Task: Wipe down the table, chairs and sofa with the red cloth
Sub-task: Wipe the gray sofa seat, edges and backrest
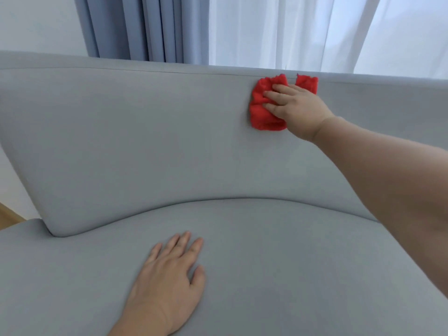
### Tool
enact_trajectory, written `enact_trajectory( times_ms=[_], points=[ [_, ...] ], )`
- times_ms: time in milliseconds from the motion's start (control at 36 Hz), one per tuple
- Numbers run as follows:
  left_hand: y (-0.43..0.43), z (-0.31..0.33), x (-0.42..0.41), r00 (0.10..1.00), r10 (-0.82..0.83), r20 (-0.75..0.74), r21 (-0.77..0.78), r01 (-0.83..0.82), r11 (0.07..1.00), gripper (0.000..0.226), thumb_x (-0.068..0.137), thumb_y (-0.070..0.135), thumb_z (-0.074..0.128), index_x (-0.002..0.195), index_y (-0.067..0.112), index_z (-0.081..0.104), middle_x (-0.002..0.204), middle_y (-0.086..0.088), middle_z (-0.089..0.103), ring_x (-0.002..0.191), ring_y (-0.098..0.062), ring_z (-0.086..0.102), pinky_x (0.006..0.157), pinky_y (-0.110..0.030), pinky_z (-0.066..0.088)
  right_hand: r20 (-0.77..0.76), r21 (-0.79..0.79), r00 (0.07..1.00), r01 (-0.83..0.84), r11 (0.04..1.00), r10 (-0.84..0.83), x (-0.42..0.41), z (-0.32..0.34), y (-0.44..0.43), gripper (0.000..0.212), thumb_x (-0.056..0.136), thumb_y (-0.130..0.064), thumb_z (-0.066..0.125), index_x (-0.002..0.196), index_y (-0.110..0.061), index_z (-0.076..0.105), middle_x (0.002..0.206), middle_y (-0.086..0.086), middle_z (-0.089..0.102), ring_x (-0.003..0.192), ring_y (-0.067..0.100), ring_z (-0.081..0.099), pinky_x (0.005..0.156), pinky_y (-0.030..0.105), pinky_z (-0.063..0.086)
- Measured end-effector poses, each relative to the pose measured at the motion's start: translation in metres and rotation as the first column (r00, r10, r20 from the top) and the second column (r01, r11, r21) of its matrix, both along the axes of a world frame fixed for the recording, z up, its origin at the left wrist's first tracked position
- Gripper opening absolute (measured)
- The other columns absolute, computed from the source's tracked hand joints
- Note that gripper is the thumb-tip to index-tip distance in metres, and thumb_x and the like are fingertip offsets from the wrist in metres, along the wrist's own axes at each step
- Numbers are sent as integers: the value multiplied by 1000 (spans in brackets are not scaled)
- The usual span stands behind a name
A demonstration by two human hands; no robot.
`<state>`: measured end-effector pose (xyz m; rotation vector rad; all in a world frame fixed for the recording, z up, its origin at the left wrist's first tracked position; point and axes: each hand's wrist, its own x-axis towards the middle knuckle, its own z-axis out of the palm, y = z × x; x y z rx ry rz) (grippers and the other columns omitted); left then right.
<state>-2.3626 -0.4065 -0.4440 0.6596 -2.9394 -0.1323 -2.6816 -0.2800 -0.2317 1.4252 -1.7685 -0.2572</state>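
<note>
The bunched, fluffy red cloth (265, 110) sits high on the grey sofa (145, 141) backrest, pressed by the right hand (298, 107) with flat fingers; the left hand (169, 280) rests flat on the seat.

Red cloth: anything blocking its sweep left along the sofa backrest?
Nothing visible. The backrest left of the red cloth is bare; the left hand lies flat on the seat cushion, below that path.

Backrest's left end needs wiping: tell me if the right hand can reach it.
Probably, with a lean: nothing blocks the backrest left of the cloth, but the right hand looks well stretched out.
</note>
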Motion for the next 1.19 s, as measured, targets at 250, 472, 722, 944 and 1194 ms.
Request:
enact_trajectory(
  times_ms=[250,472,722,944,1194],
  points=[
    [5,32,-16,972,-9,235,22,4,1000,56,93,44,28,146,27,28,156,-1,22,142,-17,20,115,-36,15,262,-25,957,135,990,-124,-2,-18,-10,70,83,-35,70,141,-6,43,156,17,22,143,35,22,117,50,6],
    [75,9,-68,979,-204,-20,63,205,977,61,93,42,21,151,23,12,159,1,8,145,-12,4,118,-37,1,184,-109,983,11,994,9,-14,-23,-9,57,74,3,67,129,5,53,144,29,36,133,46,36,115,56,15],
    [66,-7,-72,977,-203,-70,35,206,978,63,91,45,18,151,27,11,159,5,6,144,-8,3,118,-33,-1,167,-226,968,-148,963,188,-17,-100,-8,55,63,16,60,118,9,62,131,33,50,115,52,52,102,69,29],
    [66,-10,-73,972,-214,-95,7,215,977,64,90,46,18,151,29,9,159,7,5,144,-8,3,117,-31,-2,162,447,974,69,892,-156,-25,-182,25,44,98,-11,37,141,-15,45,157,2,23,145,20,18,116,38,-10],
    [69,-9,-76,971,-204,-124,8,206,978,64,90,47,18,151,30,7,159,9,4,144,-6,1,115,-29,-5,-28,373,996,-68,925,85,-31,-107,59,25,72,-1,67,95,-5,76,116,15,68,106,40,63,90,64,41]
  ],
)
